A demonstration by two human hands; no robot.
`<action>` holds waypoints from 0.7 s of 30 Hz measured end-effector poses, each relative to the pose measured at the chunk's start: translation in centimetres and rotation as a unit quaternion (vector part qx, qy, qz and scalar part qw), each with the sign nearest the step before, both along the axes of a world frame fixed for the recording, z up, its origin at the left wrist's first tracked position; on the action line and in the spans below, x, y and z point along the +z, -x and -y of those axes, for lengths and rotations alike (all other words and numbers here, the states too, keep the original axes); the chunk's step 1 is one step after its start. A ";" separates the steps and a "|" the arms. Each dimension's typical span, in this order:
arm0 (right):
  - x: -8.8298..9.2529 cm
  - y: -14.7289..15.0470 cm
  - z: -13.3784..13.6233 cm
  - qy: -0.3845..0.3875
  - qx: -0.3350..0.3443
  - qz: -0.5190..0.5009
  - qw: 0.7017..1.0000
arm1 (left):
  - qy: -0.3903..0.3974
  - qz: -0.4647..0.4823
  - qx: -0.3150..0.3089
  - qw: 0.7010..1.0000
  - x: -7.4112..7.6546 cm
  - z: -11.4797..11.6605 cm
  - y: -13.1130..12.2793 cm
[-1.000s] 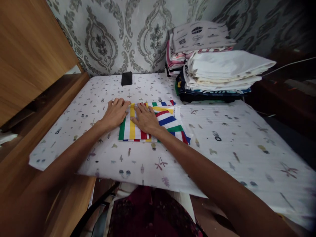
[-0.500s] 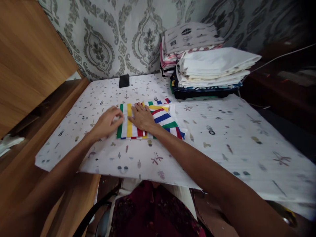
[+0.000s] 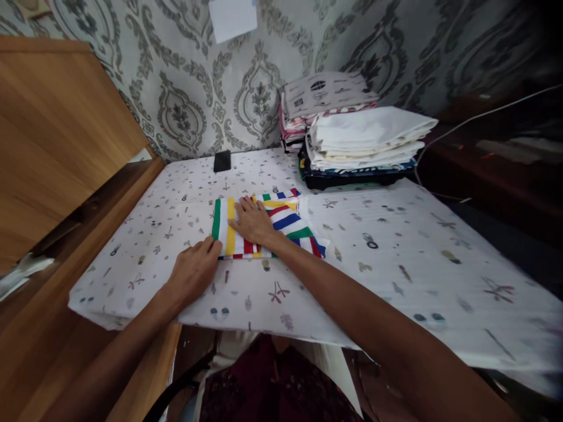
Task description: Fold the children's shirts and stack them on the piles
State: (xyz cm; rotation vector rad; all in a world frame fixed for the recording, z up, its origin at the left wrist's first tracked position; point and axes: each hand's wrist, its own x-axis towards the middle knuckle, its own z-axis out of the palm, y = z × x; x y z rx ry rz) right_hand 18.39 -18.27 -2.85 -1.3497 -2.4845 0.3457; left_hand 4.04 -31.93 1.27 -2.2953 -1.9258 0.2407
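A folded shirt [image 3: 290, 221] with green, yellow, red, blue and white stripes lies flat on the table, its neckline toward the right. My right hand [image 3: 253, 223] rests on its left half, palm down with the fingers stretched out. At the shirt's near left corner is my left hand [image 3: 197, 266], its fingers curled together on the edge of the cloth. The fingertips partly hide that corner.
A patterned white cloth [image 3: 391, 269] covers the table. Stacks of folded clothes [image 3: 365, 132] stand at the back right. Near the wall lies a dark flat object [image 3: 222, 161]. A wooden cabinet [image 3: 65, 135] borders the left side, and a white cable [image 3: 488, 112] runs at the right.
My left hand has moved toward me, from beside the shirt's left edge to its near left corner, and closed there. The right hand stays on the shirt. The camera view has tilted up slightly.
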 end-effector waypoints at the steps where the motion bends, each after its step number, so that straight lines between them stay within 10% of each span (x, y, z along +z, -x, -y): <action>1: -0.1 0.0 0.0 -0.004 0.000 -0.002 1.000 | -0.002 0.017 -0.005 1.000 -0.1 0.1 0.2; 5: -0.4 0.0 -0.1 -0.009 -0.004 -0.021 1.000 | 0.000 0.218 0.018 0.976 -0.2 -0.8 2.2; 10: 0.6 -0.5 0.4 -0.005 -0.005 -0.057 0.998 | 0.061 0.508 0.224 0.830 0.9 -5.2 3.3; 21: 3.2 -1.5 1.9 0.229 -0.080 -0.444 0.862 | 0.085 0.555 0.282 0.778 3.3 -10.8 0.3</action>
